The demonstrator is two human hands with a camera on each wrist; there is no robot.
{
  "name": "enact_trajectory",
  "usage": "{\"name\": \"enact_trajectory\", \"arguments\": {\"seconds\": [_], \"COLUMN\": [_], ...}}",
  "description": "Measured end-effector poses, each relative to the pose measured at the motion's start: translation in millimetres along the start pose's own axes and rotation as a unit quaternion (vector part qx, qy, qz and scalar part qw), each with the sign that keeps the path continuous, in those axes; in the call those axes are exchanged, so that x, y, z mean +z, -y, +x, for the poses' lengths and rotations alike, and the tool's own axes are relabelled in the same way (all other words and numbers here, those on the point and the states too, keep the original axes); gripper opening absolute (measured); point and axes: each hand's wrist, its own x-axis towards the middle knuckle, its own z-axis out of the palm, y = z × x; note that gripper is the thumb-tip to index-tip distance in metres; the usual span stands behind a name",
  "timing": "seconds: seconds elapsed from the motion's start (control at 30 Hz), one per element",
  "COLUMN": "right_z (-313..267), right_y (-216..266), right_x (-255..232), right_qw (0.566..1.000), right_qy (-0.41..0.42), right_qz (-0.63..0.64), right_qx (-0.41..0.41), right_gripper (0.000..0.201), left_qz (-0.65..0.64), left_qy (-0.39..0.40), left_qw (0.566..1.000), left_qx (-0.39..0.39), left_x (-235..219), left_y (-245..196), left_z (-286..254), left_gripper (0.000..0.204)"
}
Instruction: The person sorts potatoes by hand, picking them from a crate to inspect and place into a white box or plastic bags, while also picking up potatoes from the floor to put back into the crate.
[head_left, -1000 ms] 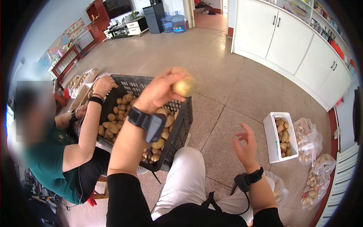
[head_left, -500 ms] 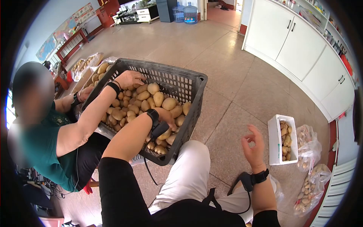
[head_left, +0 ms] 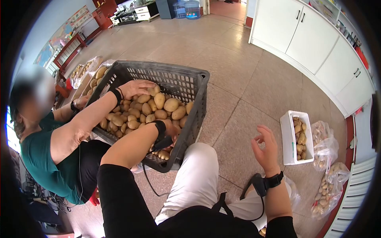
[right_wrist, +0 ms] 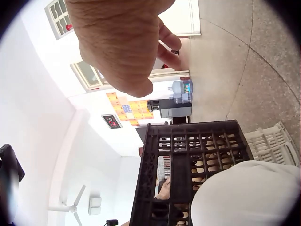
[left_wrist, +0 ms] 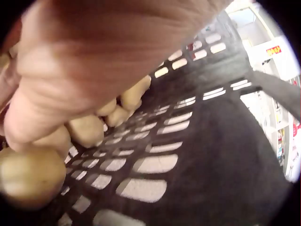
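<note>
A black plastic crate (head_left: 200, 107) holds many potatoes (head_left: 171, 104). My left hand (head_left: 171, 130) reaches down among them at the crate's near right side. In the left wrist view, this hand (left_wrist: 84, 61) lies over a potato (left_wrist: 33, 174) beside the slotted crate wall (left_wrist: 211, 160); its fingertips are mostly hidden, so a grip cannot be told. My right hand (head_left: 266, 148) hangs in the air over the floor with fingers loosely bent, holding nothing; the right wrist view shows the same hand (right_wrist: 122, 47) above the crate's outer side (right_wrist: 153, 179).
At the left, a person in a green top (head_left: 43, 158) has one hand (head_left: 137, 88) on potatoes inside the crate. A white box of potatoes (head_left: 286, 139) and plastic bags of potatoes (head_left: 326, 190) stand on the floor at the right. White cabinets (head_left: 305, 43) line the wall.
My left hand has come down from above the crate, where it held a potato, to in among the potatoes. The other person's hand has moved from the crate's rim onto potatoes inside.
</note>
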Motion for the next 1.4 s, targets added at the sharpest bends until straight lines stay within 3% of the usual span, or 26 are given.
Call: {"name": "enact_trajectory", "arguments": {"seconds": [0.13, 0.2, 0.27, 0.33, 0.37, 0.4, 0.43, 0.47, 0.53, 0.57, 0.63, 0.83, 0.87, 0.9, 0.97, 1.13, 1.17, 1.27, 1.37, 1.4], "right_z": [-2, -4, -3, -6, -6, -5, -4, -3, -3, -3, -5, -16, -18, -21, -24, -35, -43, -96, -175, -210], "right_y": [-2, -6, -6, -7, -8, -9, -9, -8, -9, -9, -12, -33, -36, -41, -56, -65, -61, -64, -70, -74], "right_x": [-3, -3, -3, -3, -1, -1, -2, -2, -4, -3, 1, 2, -1, -4, -15, -86, -104, -145, -158, -158], "right_qw": [1.0, 1.0, 1.0, 0.999, 1.0, 1.0, 1.0, 1.0, 1.0, 1.0, 1.0, 0.999, 0.993, 0.982, 0.963, 0.908, 0.886, 0.877, 0.844, 0.829], "right_qy": [-0.01, -0.007, -0.008, -0.011, -0.005, 0.004, -0.008, -0.003, 0.0, 0.003, 0.008, -0.002, -0.021, -0.042, -0.118, -0.302, -0.32, -0.348, -0.391, -0.361], "right_qz": [-0.009, -0.021, -0.024, -0.032, -0.023, -0.011, -0.022, -0.022, -0.027, -0.019, -0.015, -0.006, -0.021, -0.035, 0.031, 0.19, 0.222, 0.192, 0.144, 0.117], "right_qx": [0.013, 0.006, 0.016, 0.024, 0.016, 0.005, 0.006, 0.001, -0.013, 0.002, 0.006, 0.041, 0.111, 0.181, 0.239, 0.219, 0.252, 0.269, 0.338, 0.411], "right_gripper": [0.038, 0.038, 0.037, 0.037, 0.037, 0.037, 0.037, 0.035, 0.034, 0.034, 0.035, 0.033, 0.031, 0.03, 0.026, 0.015, 0.015, 0.015, 0.016, 0.018], "left_qz": [0.083, 0.185, -0.017, -0.166, -0.304, -0.299, -0.311, -0.254, -0.087, -0.087, -0.047, -0.08, -0.066, -0.069, -0.065, -0.063, -0.07, -0.089, -0.109, -0.127], "left_qy": [-0.151, -0.235, -0.272, -0.324, -0.284, -0.314, -0.339, -0.334, -0.389, -0.398, -0.396, -0.464, -0.458, -0.462, -0.455, -0.448, -0.458, -0.495, -0.553, -0.58], "left_qw": [0.985, 0.943, 0.942, 0.897, 0.888, 0.879, 0.876, 0.903, 0.914, 0.91, 0.917, 0.882, 0.886, 0.884, 0.888, 0.892, 0.886, 0.861, 0.814, 0.787], "left_qx": [0.006, 0.147, 0.195, 0.25, 0.195, 0.201, 0.143, 0.091, 0.072, 0.074, -0.016, 0.023, 0.025, 0.025, 0.024, 0.021, 0.032, 0.078, 0.138, 0.167], "left_x": [12, 36, 1, -13, -23, -21, -21, -25, -22, -23, -24, -28, -27, -27, -28, -28, -28, -27, -25, -26], "left_y": [-10, 77, 52, 47, 7, 29, 20, 12, 28, 32, 19, 11, 8, 6, 3, -3, -2, 3, 11, 11], "left_z": [-3, 100, 41, 20, -40, -24, -44, -61, -55, -54, -73, -89, -93, -92, -92, -102, -104, -109, -114, -120], "left_gripper": [0.037, 0.028, 0.027, 0.027, 0.031, 0.033, 0.032, 0.031, 0.034, 0.034, 0.037, 0.04, 0.04, 0.041, 0.042, 0.038, 0.037, 0.034, 0.033, 0.032]}}
